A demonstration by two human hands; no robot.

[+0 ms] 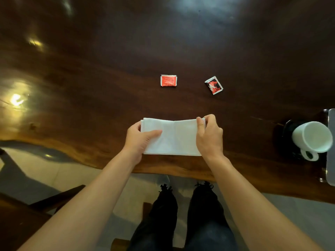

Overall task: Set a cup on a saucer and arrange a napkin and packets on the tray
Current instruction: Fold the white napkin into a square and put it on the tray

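A folded white napkin (174, 138) lies on the dark wooden table (108, 78) near its front edge. My left hand (138, 142) holds its left end, thumb on top. My right hand (209, 136) pinches its right end between thumb and fingers. Beyond the napkin lie two packets: an orange-red one (168, 80) and a red, black and white one (213, 85), tilted. At the far right a white cup (312, 137) stands on a dark saucer (286, 136), its handle toward me. A grey tray (330, 147) shows only as a strip at the right edge.
The table's wavy front edge runs just below the napkin. My legs and dark shoes (186, 192) are under it, over a pale tiled floor. A wooden chair part (54, 198) sits at the lower left. Lamp glare shines on the table's left side.
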